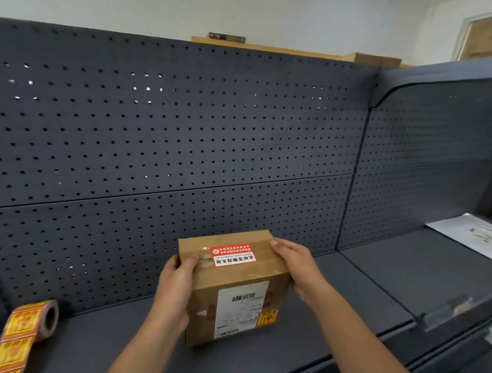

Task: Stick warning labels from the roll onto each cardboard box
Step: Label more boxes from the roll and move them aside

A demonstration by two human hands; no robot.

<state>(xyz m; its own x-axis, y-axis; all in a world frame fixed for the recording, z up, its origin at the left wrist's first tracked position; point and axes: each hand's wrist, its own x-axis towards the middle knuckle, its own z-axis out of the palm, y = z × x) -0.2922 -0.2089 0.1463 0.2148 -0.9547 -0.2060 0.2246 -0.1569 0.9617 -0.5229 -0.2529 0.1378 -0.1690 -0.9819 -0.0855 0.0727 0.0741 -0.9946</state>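
Holding cardboard box, lower centre of frame: my left hand grasps its left edge, my right hand its upper right corner. Warning label already stuck on near face; label roll lower left. Best, I judge, to seat it square, label outward.
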